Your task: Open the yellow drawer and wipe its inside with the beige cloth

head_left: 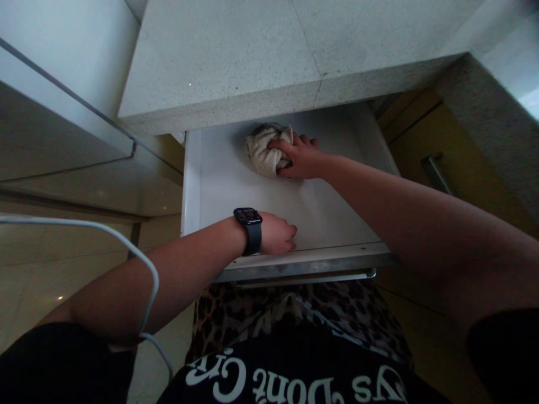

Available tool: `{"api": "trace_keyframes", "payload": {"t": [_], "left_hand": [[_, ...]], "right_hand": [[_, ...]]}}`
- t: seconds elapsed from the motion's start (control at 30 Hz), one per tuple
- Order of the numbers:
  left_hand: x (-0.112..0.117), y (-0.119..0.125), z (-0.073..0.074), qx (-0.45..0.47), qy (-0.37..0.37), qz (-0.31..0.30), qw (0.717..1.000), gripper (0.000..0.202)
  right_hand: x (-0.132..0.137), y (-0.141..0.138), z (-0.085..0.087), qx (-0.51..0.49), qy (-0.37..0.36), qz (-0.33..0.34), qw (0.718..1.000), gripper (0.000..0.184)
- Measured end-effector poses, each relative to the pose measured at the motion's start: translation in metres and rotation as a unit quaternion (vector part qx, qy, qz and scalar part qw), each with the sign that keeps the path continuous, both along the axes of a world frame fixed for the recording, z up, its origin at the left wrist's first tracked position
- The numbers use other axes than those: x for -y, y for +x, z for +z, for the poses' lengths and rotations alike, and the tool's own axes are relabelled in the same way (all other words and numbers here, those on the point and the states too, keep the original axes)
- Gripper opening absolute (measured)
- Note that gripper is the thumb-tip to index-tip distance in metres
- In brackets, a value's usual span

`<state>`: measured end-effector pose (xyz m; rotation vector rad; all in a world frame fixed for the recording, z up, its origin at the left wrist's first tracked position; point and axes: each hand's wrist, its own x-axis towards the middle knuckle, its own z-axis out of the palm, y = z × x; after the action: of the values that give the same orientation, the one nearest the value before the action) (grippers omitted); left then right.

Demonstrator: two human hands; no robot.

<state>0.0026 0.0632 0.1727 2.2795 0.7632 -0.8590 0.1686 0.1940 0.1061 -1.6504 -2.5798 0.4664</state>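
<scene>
At upper centre, your right hand (pixel 304 160) grips a crumpled cloth (pixel 261 154), long axis unclear; your left hand's (pixel 275 233) closure is hidden.

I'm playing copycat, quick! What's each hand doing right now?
Left hand: at the front of the drawer; can't tell if open or closed.
Right hand: holding the crumpled cloth.

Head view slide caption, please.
Right hand holds a bunched cloth inside an open drawer; left hand at the drawer's front.
</scene>
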Motion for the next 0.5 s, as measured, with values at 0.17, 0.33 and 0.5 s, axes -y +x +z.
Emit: {"api": "trace_keyframes", "payload": {"t": [0.17, 0.33, 0.5], "left_hand": [[-0.0006, 0.0005, 0.0002, -0.003, -0.002, -0.001, 1.0, 0.061], [-0.0005, 0.0008, -0.0004, 0.004, -0.008, 0.005, 1.0, 0.061], [-0.002, -0.0007, -0.0009, 0.002, -0.004, 0.006, 1.0, 0.062]], "right_hand": [[-0.0012, -0.0003, -0.0016, -0.004, -0.002, 0.002, 1.0, 0.088], [-0.0038, 0.0001, -0.0029, 0.0, -0.007, 0.008, 1.0, 0.093], [-0.0029, -0.0013, -0.0004, 0.0, -0.012, 0.004, 1.0, 0.093]]}}
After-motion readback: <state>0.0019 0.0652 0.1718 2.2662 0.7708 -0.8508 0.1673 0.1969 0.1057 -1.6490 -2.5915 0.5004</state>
